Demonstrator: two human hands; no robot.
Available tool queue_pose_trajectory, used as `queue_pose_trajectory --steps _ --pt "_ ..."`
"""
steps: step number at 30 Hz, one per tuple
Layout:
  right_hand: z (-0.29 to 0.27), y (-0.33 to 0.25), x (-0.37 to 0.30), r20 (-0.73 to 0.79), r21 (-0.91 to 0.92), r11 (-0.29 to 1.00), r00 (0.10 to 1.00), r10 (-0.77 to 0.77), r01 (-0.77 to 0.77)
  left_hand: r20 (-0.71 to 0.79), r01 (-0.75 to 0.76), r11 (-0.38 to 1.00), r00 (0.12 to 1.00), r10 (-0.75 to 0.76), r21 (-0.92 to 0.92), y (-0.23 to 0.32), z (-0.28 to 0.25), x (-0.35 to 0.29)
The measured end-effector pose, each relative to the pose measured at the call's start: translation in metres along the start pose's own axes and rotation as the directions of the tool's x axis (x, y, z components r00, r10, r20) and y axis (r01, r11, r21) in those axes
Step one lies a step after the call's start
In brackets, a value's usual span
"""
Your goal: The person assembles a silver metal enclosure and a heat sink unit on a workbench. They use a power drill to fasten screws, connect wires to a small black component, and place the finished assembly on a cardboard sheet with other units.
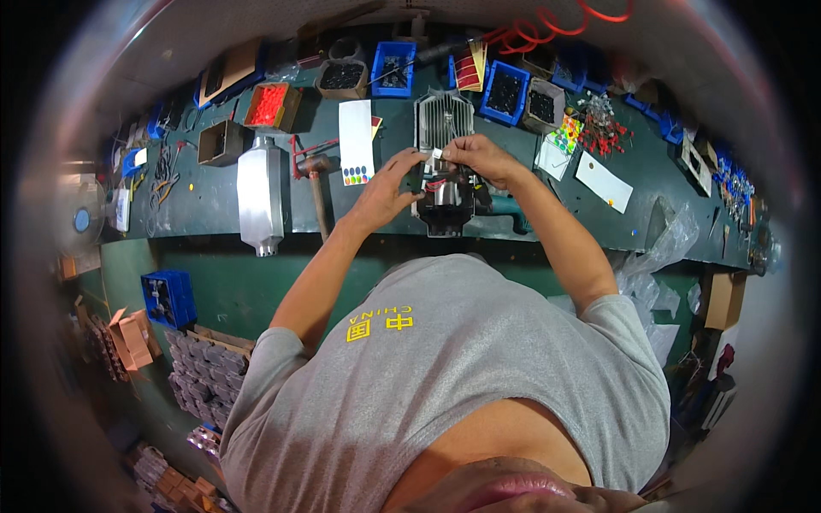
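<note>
In front of me on the dark green bench lies an opened motor unit, with a finned grey metal housing [432,120] at its far end and a shiny metal cylinder [446,193] nearer me. Above it, my right hand [483,161] pinches a small white piece [437,154] too small to name. My left hand [385,191] is at the unit's left side, thumb and index finger apart. Its index fingertip comes close to the white piece; whether they touch I cannot tell. Red wires [435,185] show inside the unit.
Left of the unit are a hammer [320,198], a silver metal housing [258,192] and a card with coloured stickers [356,135]. A green power tool [505,207] lies right. Along the back stand blue bins [393,53] and a box of red parts [270,104].
</note>
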State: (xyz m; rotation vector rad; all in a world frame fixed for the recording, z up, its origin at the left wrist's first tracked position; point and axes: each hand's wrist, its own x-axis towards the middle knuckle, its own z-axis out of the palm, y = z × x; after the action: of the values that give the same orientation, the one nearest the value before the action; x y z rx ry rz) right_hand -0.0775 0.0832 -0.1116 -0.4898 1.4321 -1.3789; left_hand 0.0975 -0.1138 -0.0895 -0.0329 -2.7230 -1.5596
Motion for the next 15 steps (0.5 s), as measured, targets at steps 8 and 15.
queue_pose_trajectory --steps 8,15 --pt "-0.004 0.002 0.0 0.087 -0.067 0.997 0.995 0.055 -0.049 0.008 0.01 1.0 1.0 -0.011 0.025 0.003 -0.004 0.004" --pt "-0.003 -0.005 0.0 0.116 -0.11 0.993 0.992 0.053 -0.04 0.019 -0.016 1.0 1.0 0.016 -0.013 -0.001 -0.004 0.006"
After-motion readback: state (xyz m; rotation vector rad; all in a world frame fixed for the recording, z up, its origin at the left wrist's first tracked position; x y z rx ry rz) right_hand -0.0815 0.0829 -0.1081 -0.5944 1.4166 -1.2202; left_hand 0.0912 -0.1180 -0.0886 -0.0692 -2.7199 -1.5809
